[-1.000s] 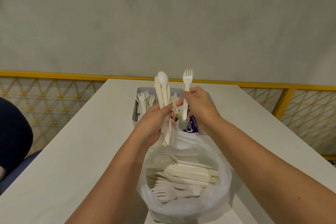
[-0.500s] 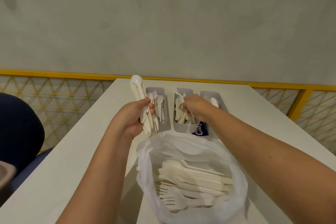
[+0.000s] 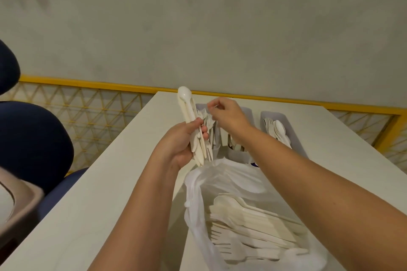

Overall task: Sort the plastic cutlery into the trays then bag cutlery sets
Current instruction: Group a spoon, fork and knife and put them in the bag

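Middle tray (image 3: 237, 155) largely behind the right forearm (image 3: 308, 179), plastic bag (image 3: 198, 182) partly beyond the bottom edge.

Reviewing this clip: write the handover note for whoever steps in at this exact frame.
Left hand: grips a cutlery bundle, spoon end up, beside the fork tray.
Right hand: fingers curled over the fork tray; unclear whether it pinches a fork.
Middle tray: mostly hidden by the right arm. Spoon tray: farthest right.
Plastic bag: open in front of the trays, already holding a pile of cutlery.
Done: trays stocked, bag partly filled.
Left: probably complete the bundle and bag it.
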